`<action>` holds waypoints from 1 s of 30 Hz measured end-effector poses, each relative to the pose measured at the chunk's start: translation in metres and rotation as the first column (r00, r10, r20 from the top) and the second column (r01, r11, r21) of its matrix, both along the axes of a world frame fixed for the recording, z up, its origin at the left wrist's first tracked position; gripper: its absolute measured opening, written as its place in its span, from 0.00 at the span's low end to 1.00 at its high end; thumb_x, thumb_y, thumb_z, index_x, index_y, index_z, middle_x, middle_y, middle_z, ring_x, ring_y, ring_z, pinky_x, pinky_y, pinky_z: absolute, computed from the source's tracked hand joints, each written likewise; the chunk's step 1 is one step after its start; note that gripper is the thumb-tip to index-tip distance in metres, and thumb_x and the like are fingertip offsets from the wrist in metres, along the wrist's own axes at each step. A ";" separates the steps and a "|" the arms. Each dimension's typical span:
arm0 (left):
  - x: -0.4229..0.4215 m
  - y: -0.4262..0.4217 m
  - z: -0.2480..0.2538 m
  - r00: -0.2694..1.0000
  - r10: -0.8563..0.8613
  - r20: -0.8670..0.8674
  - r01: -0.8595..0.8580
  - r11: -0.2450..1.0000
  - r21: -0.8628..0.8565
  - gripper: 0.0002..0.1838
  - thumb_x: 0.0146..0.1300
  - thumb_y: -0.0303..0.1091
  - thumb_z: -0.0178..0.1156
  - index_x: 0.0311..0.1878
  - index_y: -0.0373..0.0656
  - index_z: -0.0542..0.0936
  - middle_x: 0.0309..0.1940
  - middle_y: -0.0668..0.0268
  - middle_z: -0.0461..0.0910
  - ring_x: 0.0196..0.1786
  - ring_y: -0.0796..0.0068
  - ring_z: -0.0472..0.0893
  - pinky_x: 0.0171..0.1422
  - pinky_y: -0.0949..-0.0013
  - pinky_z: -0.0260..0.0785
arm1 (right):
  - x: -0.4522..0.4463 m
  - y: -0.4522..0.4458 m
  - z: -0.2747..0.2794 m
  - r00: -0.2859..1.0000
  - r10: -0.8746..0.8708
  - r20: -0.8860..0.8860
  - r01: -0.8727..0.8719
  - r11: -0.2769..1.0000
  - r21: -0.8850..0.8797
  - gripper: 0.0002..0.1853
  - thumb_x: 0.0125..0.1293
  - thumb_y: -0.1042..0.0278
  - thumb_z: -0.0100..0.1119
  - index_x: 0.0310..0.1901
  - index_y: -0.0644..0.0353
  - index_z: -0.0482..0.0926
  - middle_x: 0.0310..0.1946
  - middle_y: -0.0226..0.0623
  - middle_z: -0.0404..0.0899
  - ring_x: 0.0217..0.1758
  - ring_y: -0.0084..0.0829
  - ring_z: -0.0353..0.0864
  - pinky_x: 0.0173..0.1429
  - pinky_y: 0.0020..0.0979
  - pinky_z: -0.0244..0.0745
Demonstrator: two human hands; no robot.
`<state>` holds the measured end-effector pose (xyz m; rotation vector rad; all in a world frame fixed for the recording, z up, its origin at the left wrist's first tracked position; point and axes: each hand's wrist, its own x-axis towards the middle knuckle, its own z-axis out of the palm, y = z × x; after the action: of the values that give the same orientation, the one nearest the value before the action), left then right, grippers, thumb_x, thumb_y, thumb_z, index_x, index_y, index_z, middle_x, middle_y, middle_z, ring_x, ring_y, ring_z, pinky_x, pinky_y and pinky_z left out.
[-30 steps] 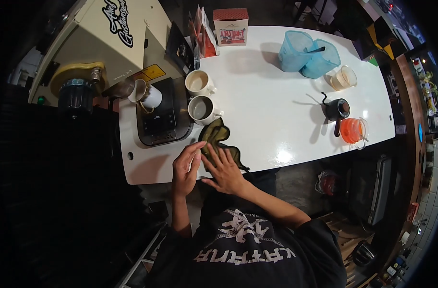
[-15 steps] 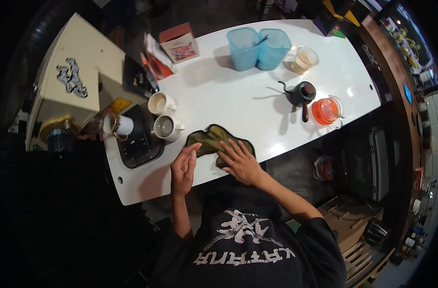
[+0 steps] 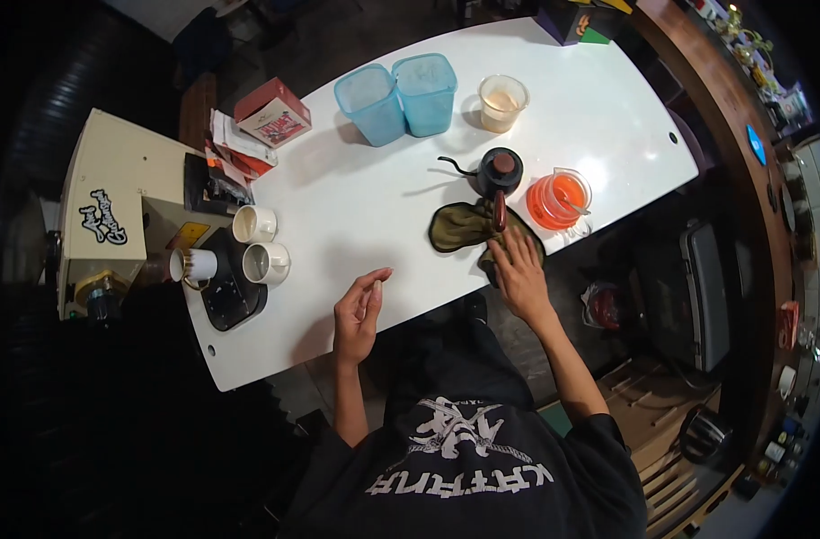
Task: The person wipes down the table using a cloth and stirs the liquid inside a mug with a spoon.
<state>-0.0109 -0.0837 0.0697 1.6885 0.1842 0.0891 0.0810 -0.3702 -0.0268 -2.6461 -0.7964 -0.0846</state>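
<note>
Noted cloth (image 3: 462, 226) under right hand (image 3: 523, 280) with fingers slightly spread, crowded by kettle (image 3: 501, 169) and red jug (image 3: 550, 201), plus left hand (image 3: 358, 316) half-curled.

A coffee bar, by the look of it.
Large cream-coloured machine (image 3: 122, 189) at far left, mugs (image 3: 267, 263) beside it, black gooseneck kettle (image 3: 500, 172) toward the right of the white table (image 3: 356, 211).

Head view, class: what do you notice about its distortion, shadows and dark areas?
All in the head view: the far edge of the white table bows, suggesting wide-angle distortion; the black kettle and left hand cast shadows leftward; the lower left is nearly black.
</note>
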 end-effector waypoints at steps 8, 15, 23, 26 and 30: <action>-0.031 -0.021 -0.018 0.988 0.155 -0.006 -0.155 0.988 -0.013 0.15 0.78 0.28 0.52 0.61 0.31 0.77 0.55 0.56 0.83 0.63 0.68 0.79 0.71 0.67 0.66 | -0.007 0.027 -0.002 1.000 0.006 -0.024 -0.005 0.998 0.066 0.29 0.69 0.64 0.56 0.70 0.63 0.67 0.76 0.57 0.54 0.79 0.62 0.51 0.80 0.56 0.48; -0.048 -0.012 -0.026 0.974 0.222 0.050 -0.218 0.973 -0.075 0.15 0.78 0.28 0.52 0.60 0.31 0.78 0.55 0.55 0.83 0.63 0.68 0.79 0.71 0.67 0.66 | 0.005 0.082 -0.006 0.999 0.048 0.001 -0.048 0.999 0.001 0.35 0.72 0.51 0.52 0.73 0.65 0.62 0.78 0.61 0.49 0.80 0.64 0.47 0.81 0.56 0.44; -0.071 0.027 -0.027 0.956 0.291 0.036 -0.288 0.954 -0.080 0.14 0.78 0.28 0.51 0.59 0.31 0.78 0.54 0.56 0.83 0.62 0.68 0.80 0.71 0.67 0.66 | 0.057 0.157 -0.023 0.996 -0.084 0.030 0.084 0.996 0.000 0.36 0.73 0.49 0.49 0.72 0.70 0.62 0.77 0.67 0.46 0.80 0.69 0.43 0.81 0.60 0.40; -0.086 0.043 -0.030 0.943 0.333 0.015 -0.330 0.939 -0.094 0.15 0.78 0.29 0.51 0.60 0.31 0.78 0.53 0.56 0.84 0.61 0.68 0.80 0.71 0.67 0.66 | 0.074 0.186 -0.027 0.991 -0.070 0.112 0.071 0.997 -0.002 0.36 0.73 0.49 0.50 0.72 0.71 0.63 0.75 0.70 0.48 0.78 0.72 0.45 0.80 0.61 0.41; -0.107 0.061 -0.040 0.925 0.379 0.018 -0.372 0.915 -0.158 0.15 0.78 0.29 0.51 0.61 0.32 0.77 0.54 0.58 0.83 0.62 0.68 0.80 0.71 0.66 0.67 | 0.095 0.226 -0.035 0.989 0.011 0.145 -0.010 1.000 -0.003 0.37 0.72 0.46 0.50 0.71 0.71 0.64 0.75 0.70 0.49 0.78 0.72 0.46 0.79 0.63 0.43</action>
<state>-0.1182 -0.0223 0.0293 1.4791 0.4681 0.3947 0.1756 -0.1444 -0.0617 -2.6614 -0.8572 -0.2768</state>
